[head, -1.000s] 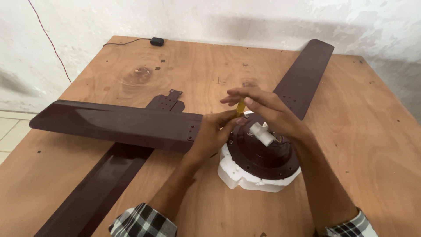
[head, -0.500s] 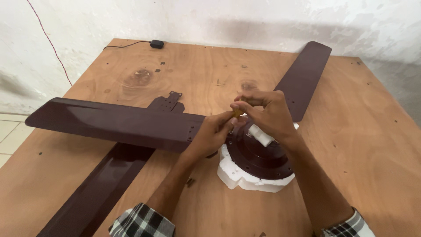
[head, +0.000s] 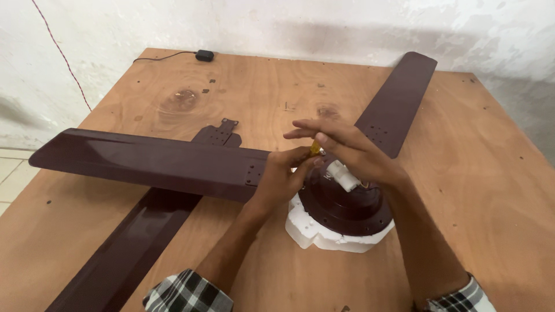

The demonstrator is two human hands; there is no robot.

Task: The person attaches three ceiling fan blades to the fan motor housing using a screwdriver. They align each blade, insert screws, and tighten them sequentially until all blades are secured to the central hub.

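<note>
Both hands are over the hub now. The left hand (head: 280,179) presses down on the inner end of the long glossy dark-maroon fan blade (head: 150,163) and seems to steady a small yellow-handled tool (head: 315,149) with its fingertips. The right hand (head: 352,156) arches over that tool's top, thumb and forefinger apparently pinching it while the other fingers fan out straight (the tip is hidden, so whether it sits in a screw I cannot tell). My read: a blade is being fastened to the round dark-maroon fan motor housing (head: 347,202), which rests in a white foam packing block (head: 324,234) with a short white shaft stub (head: 342,175) poking up.

The next move calls for keeping the blade's holes lined up with the housing and the tool upright.

A second dark-maroon blade (head: 399,104) angles off toward the far right; a third dark-maroon blade (head: 124,254) lies beneath the first. All of it sits on a brown plywood table (head: 491,173) marked with knots, a small black adapter with cable (head: 204,55) at its far edge, and a rough whitewashed wall (head: 289,23) behind.
</note>
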